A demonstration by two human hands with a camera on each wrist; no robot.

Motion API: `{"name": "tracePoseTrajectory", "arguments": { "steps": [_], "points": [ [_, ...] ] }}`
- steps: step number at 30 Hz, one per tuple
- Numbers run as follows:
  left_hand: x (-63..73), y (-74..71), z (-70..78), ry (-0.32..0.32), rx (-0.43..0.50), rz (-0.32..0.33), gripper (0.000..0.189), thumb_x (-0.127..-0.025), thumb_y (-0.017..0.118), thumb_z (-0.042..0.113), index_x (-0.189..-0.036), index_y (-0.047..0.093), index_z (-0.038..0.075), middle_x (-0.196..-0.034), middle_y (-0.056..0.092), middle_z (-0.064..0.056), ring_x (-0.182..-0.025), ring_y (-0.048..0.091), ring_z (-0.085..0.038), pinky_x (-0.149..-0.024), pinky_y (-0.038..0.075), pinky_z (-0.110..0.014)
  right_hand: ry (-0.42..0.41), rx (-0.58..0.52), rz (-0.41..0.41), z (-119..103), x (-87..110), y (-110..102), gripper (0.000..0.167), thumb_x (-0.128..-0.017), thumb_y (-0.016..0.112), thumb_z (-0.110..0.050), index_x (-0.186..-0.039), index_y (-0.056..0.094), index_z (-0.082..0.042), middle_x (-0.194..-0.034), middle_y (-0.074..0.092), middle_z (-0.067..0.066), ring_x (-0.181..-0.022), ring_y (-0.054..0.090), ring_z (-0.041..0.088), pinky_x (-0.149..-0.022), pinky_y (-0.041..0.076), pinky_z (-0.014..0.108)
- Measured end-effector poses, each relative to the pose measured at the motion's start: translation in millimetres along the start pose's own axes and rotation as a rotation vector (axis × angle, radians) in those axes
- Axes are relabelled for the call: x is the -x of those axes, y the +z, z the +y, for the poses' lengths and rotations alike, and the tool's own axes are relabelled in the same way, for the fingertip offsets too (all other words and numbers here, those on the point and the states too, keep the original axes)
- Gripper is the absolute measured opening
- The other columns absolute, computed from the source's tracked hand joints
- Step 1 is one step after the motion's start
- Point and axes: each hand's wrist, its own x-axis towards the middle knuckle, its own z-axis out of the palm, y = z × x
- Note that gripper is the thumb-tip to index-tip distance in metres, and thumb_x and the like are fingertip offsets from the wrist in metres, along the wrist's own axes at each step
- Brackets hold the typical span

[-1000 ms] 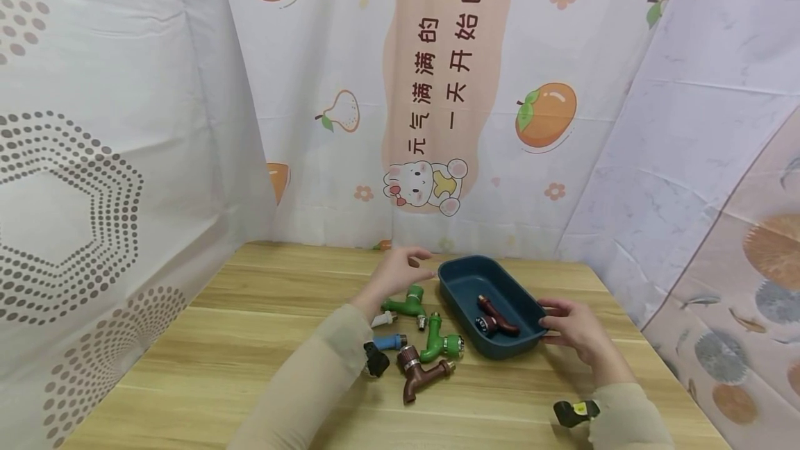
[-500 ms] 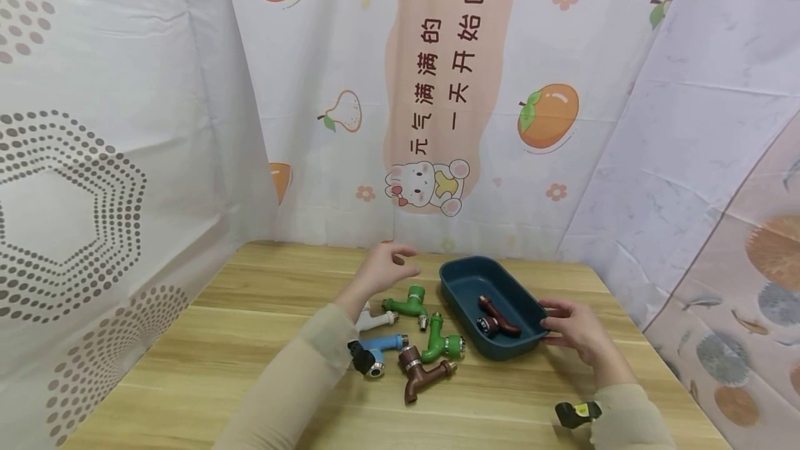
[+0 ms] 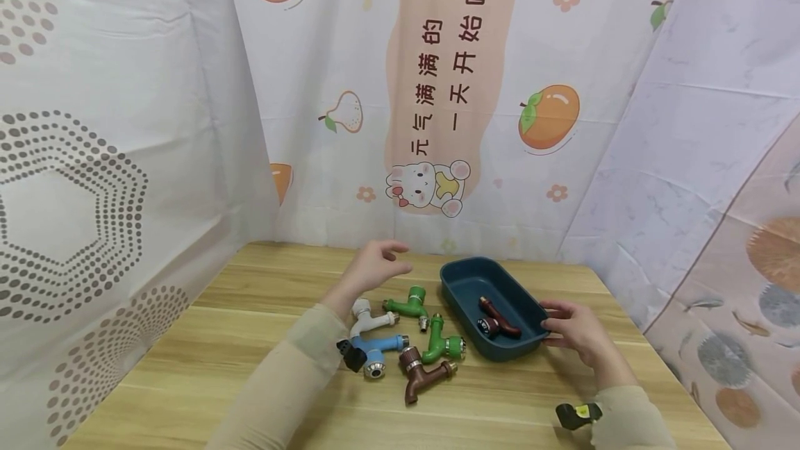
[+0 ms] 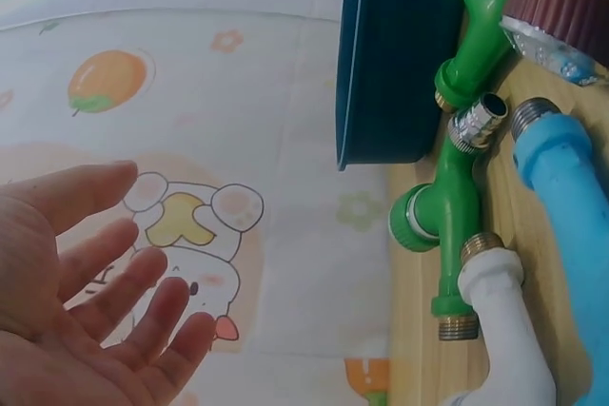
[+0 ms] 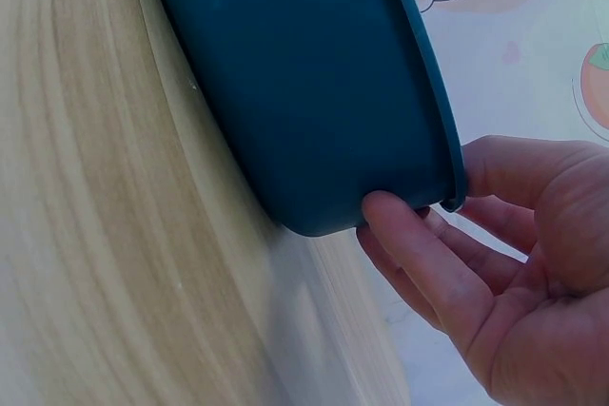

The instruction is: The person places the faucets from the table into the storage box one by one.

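In the head view, the left hand point(image 3: 370, 269) hung left of the blue tub point(image 3: 464, 287), holding nothing; the right hand point(image 3: 576, 330) grasped the tub's right edge. One brown tap point(image 3: 496, 315) lay inside the tub; two green taps point(image 3: 435, 347), another brown tap point(image 3: 420, 376), a blue tap point(image 3: 384, 344) and a white tap point(image 3: 370, 323) lay to its left. The left wrist view showed loosely spread fingers point(image 4: 143, 275). In the right wrist view, the grip seemed light, though dimness made it uncertain.

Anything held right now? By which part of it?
Right hand holds the dark blue bin, fingers on the rim and outer wall at its near-right end. Left hand holds nothing.
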Motion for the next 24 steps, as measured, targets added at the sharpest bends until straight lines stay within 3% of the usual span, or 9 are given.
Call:
{"name": "tracePoseTrajectory", "arguments": {
  "steps": [12,19,24],
  "points": [
    [8.2,-12.1,-8.8,-0.005,0.009,0.014,0.041,-0.088,0.08,0.027,-0.128,0.071,0.02,-0.141,0.06,-0.002,-0.12,0.058,-0.029,-0.084,0.056,-0.045,0.003,0.005,-0.002,0.0,-0.1,-1.0,0.056,-0.093,0.062,0.007,-0.144,0.041,0.018,-0.132,0.051,0.04,-0.098,0.068,0.031,-0.078,0.059,0.048],
    [12.7,-19.7,-14.8,0.0,0.008,0.025,0.042,-0.088,0.079,0.028,-0.129,0.071,0.021,-0.144,0.058,-0.001,-0.121,0.057,-0.031,-0.086,0.055,-0.047,0.0,0.002,-0.004,0.1,0.2,-0.9,0.056,-0.093,0.061,0.008,-0.144,0.04,0.018,-0.133,0.049,0.041,-0.098,0.068,0.031,-0.078,0.059,0.049],
    [16.5,-24.0,-19.7,-0.034,0.005,0.037,0.046,-0.088,0.079,0.03,-0.132,0.069,0.019,-0.141,0.06,-0.007,-0.121,0.058,-0.032,-0.088,0.054,-0.048,0.002,0.003,-0.002,-0.7,0.4,-0.6,0.056,-0.093,0.062,0.008,-0.144,0.04,0.018,-0.133,0.05,0.041,-0.098,0.068,0.031,-0.078,0.06,0.049]
  ]
}}
